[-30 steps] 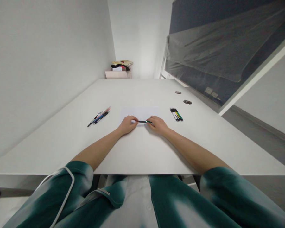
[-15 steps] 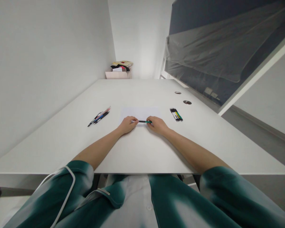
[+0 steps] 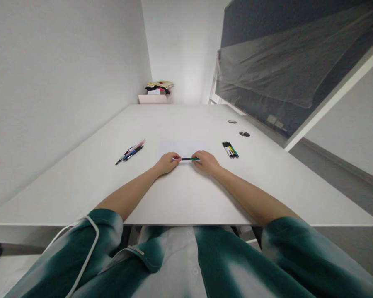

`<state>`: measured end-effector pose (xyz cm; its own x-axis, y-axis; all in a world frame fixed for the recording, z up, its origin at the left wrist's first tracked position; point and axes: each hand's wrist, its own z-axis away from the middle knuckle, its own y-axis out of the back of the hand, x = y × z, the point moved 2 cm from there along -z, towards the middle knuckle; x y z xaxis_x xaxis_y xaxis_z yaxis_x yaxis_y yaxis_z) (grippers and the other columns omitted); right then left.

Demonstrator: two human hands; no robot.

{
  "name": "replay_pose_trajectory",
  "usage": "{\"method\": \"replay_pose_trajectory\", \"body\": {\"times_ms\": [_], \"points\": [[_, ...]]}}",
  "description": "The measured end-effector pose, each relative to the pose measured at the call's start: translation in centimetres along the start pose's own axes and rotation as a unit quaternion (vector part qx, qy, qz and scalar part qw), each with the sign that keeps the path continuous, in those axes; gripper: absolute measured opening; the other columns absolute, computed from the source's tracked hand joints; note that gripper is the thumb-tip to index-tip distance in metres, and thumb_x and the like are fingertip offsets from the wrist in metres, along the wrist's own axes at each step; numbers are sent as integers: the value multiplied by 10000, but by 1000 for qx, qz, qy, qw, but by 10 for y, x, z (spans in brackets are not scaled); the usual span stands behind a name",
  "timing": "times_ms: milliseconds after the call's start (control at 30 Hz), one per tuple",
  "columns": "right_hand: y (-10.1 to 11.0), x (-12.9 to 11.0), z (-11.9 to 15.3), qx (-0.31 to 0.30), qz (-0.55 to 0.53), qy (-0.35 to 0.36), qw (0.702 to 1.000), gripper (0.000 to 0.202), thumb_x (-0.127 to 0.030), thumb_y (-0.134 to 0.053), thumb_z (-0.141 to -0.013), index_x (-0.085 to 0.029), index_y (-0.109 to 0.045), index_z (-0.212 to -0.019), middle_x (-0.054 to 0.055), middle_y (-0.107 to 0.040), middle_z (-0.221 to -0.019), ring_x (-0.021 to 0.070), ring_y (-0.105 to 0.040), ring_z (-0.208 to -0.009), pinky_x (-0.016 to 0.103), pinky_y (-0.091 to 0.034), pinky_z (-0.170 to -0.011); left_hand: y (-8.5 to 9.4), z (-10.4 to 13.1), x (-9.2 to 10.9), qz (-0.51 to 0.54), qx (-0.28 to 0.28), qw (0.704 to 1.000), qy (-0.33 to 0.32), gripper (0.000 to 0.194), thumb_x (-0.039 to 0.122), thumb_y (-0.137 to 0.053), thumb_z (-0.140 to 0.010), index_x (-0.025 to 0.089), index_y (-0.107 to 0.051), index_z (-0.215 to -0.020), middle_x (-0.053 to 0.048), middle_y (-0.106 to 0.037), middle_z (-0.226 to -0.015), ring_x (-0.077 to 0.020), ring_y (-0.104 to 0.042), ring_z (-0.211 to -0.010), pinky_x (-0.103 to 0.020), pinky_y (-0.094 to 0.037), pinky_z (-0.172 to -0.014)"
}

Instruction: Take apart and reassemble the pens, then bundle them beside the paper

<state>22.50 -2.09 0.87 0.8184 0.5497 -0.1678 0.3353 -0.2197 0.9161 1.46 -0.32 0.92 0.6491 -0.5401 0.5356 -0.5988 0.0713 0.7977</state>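
Observation:
A black and green pen point(image 3: 186, 159) lies crosswise between my two hands, over the near part of a pale sheet of paper point(image 3: 183, 147). My left hand point(image 3: 168, 163) is closed on the pen's black end. The green end is pinched by my right hand point(image 3: 206, 162). Left of the paper lies a loose bunch of pens point(image 3: 130, 152), blue, black and pinkish. Several pens in a tidy row point(image 3: 230, 150), with white, yellow and green parts, lie to the right of the paper.
The white table point(image 3: 186, 198) runs back to a pink box point(image 3: 152, 99) with cloth-like items on top. Two round metal fittings point(image 3: 244, 134) are set in its right side. A plastic-covered dark panel point(image 3: 267, 66) stands beyond the right edge, and a wall borders the left.

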Motion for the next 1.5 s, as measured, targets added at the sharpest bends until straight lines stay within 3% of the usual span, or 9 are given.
{"method": "replay_pose_trajectory", "body": {"times_ms": [600,900,1200,1333,1500], "points": [[-3,4,0,2,-7,26,1000,227,-251,-493,-936,-188,-674,-1057,91,-685,-988,209,-594,-890,308,-396,-774,-1,1,2,-68,6,997,-36,182,251,-503,-871,171,-655,-930,-74,-686,-943,-221,-614,-921,-393,-478,-904],[1,7,1,25,-63,-31,997,225,-288,-552,-873,-201,-653,-1053,73,-699,-1016,192,-616,-833,294,-426,-736,0,0,0,-86,41,994,-52,155,246,-545,-841,165,-650,-920,-83,-682,-938,-237,-606,-933,-404,-471,-901],[6,22,1,35,-115,-80,989,162,-315,-599,-802,-206,-673,-896,40,-693,-797,177,-582,-705,289,-405,-661,7,2,-1,-155,60,985,-41,154,254,-542,-834,175,-654,-905,-88,-689,-926,-255,-603,-921,-418,-455,-889],[1,29,-3,53,-284,-123,949,161,-332,-645,-727,-195,-645,-811,21,-668,-725,159,-570,-645,287,-425,-631,8,1,-3,-164,62,984,-26,154,270,-537,-839,188,-653,-896,-79,-692,-919,-252,-606,-913,-412,-457,-879],[-2,29,-7,63,-504,-166,845,293,-403,-713,-649,-191,-624,-831,13,-667,-664,136,-554,-586,277,-430,-601,7,2,-2,-165,58,984,-28,159,272,-538,-848,183,-655,-910,-75,-691,-909,-249,-604,-922,-406,-451,-887]]}}
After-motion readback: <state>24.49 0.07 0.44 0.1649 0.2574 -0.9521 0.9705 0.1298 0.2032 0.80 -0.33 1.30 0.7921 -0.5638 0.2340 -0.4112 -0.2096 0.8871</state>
